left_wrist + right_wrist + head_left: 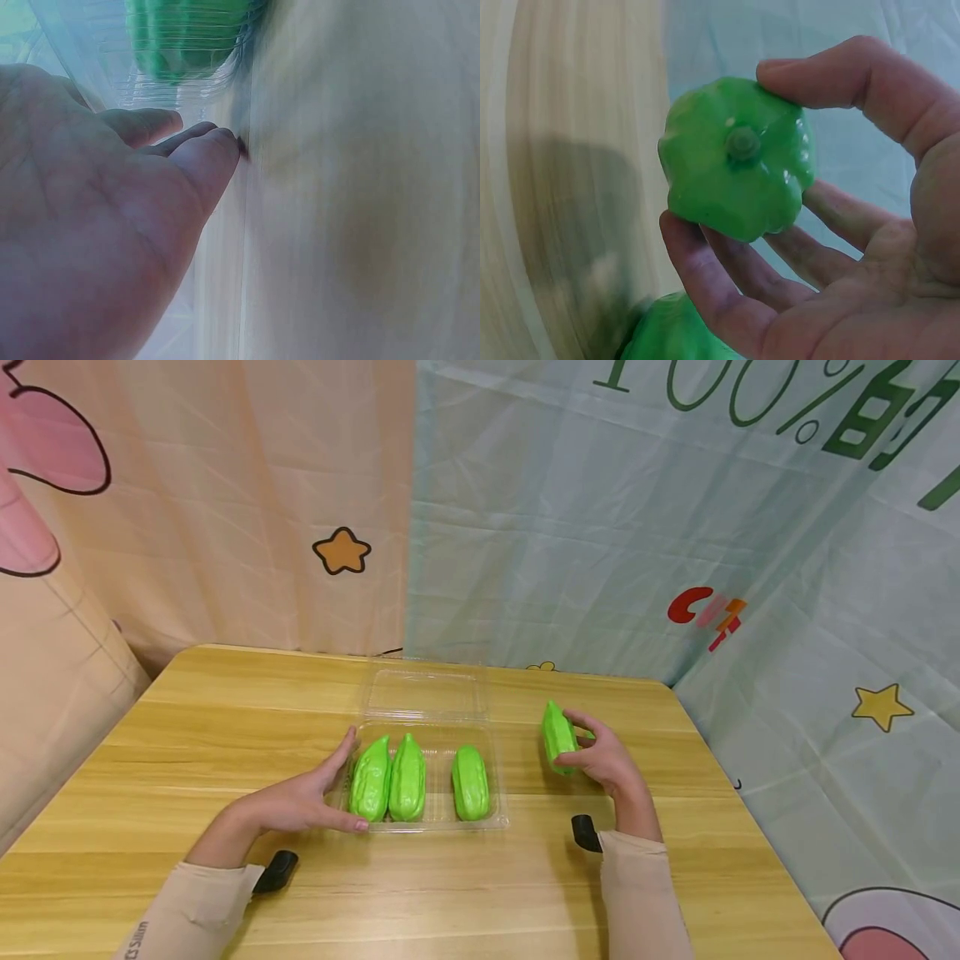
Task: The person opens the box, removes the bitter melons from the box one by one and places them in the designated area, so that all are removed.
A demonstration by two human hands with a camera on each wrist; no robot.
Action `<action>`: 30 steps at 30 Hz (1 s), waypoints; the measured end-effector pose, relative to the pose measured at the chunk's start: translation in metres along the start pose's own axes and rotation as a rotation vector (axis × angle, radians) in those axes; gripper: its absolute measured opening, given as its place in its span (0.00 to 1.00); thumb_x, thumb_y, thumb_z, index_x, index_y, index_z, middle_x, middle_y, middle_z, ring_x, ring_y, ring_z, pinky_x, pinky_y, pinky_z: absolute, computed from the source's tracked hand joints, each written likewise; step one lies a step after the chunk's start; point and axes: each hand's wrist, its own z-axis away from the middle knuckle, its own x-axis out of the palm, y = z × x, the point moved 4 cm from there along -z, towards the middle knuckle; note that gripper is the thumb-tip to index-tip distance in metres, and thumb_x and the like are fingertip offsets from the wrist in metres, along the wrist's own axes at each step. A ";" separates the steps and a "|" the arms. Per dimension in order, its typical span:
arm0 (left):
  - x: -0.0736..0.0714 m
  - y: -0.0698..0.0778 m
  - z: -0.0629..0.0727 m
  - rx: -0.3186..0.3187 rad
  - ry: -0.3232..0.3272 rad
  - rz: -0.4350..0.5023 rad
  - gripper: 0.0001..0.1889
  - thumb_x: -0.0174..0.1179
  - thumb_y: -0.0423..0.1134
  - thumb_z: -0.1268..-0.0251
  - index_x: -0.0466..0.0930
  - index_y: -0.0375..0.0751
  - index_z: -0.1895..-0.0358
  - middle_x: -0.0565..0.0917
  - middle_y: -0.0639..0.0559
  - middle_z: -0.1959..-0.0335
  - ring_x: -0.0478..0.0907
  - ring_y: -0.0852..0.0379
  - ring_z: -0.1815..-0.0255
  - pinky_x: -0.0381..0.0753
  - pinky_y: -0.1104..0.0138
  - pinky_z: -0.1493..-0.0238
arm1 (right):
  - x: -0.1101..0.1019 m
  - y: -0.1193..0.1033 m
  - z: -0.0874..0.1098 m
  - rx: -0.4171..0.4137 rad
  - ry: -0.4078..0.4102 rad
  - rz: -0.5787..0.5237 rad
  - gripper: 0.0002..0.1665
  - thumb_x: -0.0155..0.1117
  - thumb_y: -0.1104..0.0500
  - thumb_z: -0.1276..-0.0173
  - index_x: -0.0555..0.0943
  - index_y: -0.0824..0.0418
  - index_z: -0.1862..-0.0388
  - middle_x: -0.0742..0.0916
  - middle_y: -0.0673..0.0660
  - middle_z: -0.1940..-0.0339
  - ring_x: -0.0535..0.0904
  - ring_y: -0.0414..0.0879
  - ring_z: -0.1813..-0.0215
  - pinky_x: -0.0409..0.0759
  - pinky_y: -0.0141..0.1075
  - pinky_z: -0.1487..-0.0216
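Observation:
A clear plastic clamshell box (438,814) lies on the table with its lid (427,693) folded back. Inside are three bright green ridged bitter melons: one at the left (371,781), one beside it (408,779) and one at the right (470,783). My left hand (303,797) rests at the box's left side, thumb by its front corner and fingers stretched along its wall. To the right of the box, my right hand (603,756) pinches another bitter melon (731,169) between thumb and fingers, its stem end facing the wrist camera. Below that hand shows one more green piece (676,330), mostly hidden.
The wooden table (487,893) ends at a printed curtain (525,543) at the back and right. A black strap piece (277,871) sticks out at the left wrist, and a similar one (586,832) at the right.

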 end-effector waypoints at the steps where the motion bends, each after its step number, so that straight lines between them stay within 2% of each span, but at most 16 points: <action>1: 0.000 0.000 0.000 -0.001 0.000 0.001 0.71 0.75 0.45 0.42 0.12 0.48 0.23 0.21 0.35 0.22 0.23 0.32 0.23 0.33 0.37 0.28 | -0.001 0.002 -0.001 0.010 0.006 0.014 0.53 0.73 0.73 0.44 0.61 0.62 0.21 0.64 0.65 0.23 0.67 0.67 0.30 0.79 0.44 0.46; 10: 0.000 0.000 0.000 -0.002 -0.003 0.009 0.71 0.75 0.45 0.42 0.12 0.48 0.23 0.21 0.34 0.22 0.24 0.30 0.23 0.34 0.36 0.29 | -0.004 0.014 -0.003 0.118 0.058 0.065 0.54 0.72 0.74 0.44 0.60 0.62 0.20 0.69 0.74 0.30 0.70 0.65 0.34 0.79 0.47 0.46; 19: 0.000 -0.001 0.000 -0.003 0.002 -0.001 0.71 0.75 0.45 0.42 0.12 0.50 0.23 0.21 0.35 0.21 0.23 0.31 0.23 0.33 0.36 0.28 | -0.006 0.019 -0.003 0.158 0.084 0.130 0.53 0.71 0.73 0.43 0.59 0.62 0.20 0.67 0.74 0.29 0.68 0.67 0.35 0.77 0.52 0.44; 25: 0.000 -0.002 0.000 -0.004 0.001 -0.002 0.71 0.75 0.45 0.42 0.12 0.53 0.23 0.21 0.37 0.21 0.23 0.32 0.23 0.33 0.36 0.28 | -0.008 0.019 -0.004 0.182 0.115 0.245 0.53 0.71 0.70 0.44 0.59 0.61 0.20 0.67 0.75 0.29 0.69 0.65 0.40 0.77 0.51 0.48; 30: 0.000 -0.003 0.000 -0.003 0.001 0.000 0.72 0.76 0.45 0.43 0.12 0.52 0.23 0.21 0.36 0.21 0.23 0.32 0.23 0.33 0.36 0.29 | -0.007 0.018 -0.004 0.165 0.122 0.356 0.53 0.72 0.69 0.45 0.61 0.63 0.21 0.69 0.74 0.31 0.70 0.64 0.43 0.76 0.52 0.48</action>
